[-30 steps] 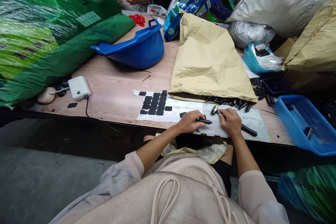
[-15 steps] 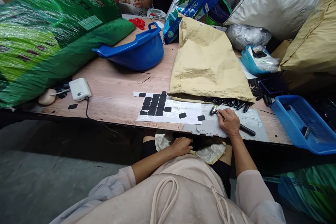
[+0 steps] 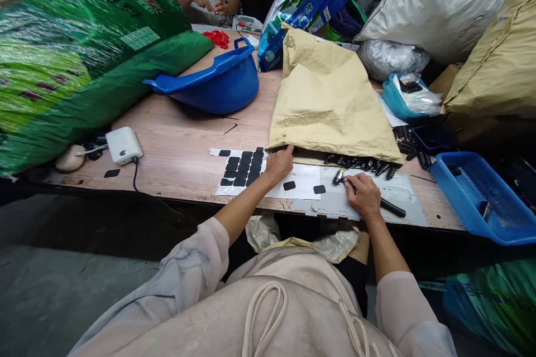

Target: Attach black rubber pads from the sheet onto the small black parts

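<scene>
My left hand (image 3: 280, 165) is over the sheet at the near edge of the tan paper bag (image 3: 330, 95). Its index finger stretches to the bag's mouth and the other fingers curl, partly hidden; I see nothing in it. My right hand (image 3: 363, 195) is closed around a small hammer (image 3: 338, 177) with a black handle and a metal head with a yellow end. The head rests over a grey board (image 3: 402, 195). The white sheet (image 3: 304, 170) carries rows of black rounded stickers (image 3: 244, 165) and loose ones. Several black pieces (image 3: 368, 164) lie along the bag's mouth.
A blue basin (image 3: 221, 86) and a large green sack (image 3: 104, 56) stand to the left. There is a white charger box (image 3: 124, 145) with a cable by the table edge. At right is a blue basket (image 3: 481, 195). Another person's hands show across the table.
My left hand has risen from my lap to the sheet and the bag's mouth. My right hand stays in place, still holding the hammer.
</scene>
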Demonstrator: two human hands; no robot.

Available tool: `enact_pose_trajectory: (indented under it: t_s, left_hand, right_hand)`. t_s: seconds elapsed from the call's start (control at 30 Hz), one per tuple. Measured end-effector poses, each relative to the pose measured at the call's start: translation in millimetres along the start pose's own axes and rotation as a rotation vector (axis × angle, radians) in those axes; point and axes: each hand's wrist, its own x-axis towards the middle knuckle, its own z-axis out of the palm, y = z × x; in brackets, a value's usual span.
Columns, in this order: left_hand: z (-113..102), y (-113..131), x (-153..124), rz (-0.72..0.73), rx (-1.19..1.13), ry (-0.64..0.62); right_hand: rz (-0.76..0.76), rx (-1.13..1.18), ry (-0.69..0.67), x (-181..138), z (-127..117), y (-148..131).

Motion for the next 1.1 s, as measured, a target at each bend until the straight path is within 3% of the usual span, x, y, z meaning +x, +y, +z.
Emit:
enact_pose_trajectory:
  t_s: [0.17, 0.3, 0.53, 0.77, 0.93, 1.1]
  left_hand:
    - [-3.0, 0.1, 24.3, -0.053, 0.142, -0.004]
    - [-7.3, 1.1, 26.4, 0.021, 0.168, -0.011]
    - [-2.5, 2.8, 6.0, 0.307, 0.048, 0.055]
    - [29.6, 16.9, -23.0, 0.505, -0.166, 0.037]
    - [52.2, 25.6, -26.7, 0.471, -0.269, 0.053]
    - [60.9, 30.6, -21.6, 0.397, -0.350, 0.059]
  right_hand:
    - [0.007, 0.012, -0.019, -0.3, -0.3, 0.9]
    - [0.002, 0.003, -0.007, -0.3, 0.2, 0.5]
    - [-0.008, -0.011, -0.008, 0.1, -0.2, 0.2]
    - [0.000, 0.008, -0.016, -0.1, -1.2, 0.2]
    - [0.008, 0.010, -0.011, -0.3, -1.0, -0.6]
    - [0.002, -0.003, 0.010, -0.7, -0.2, -1.0]
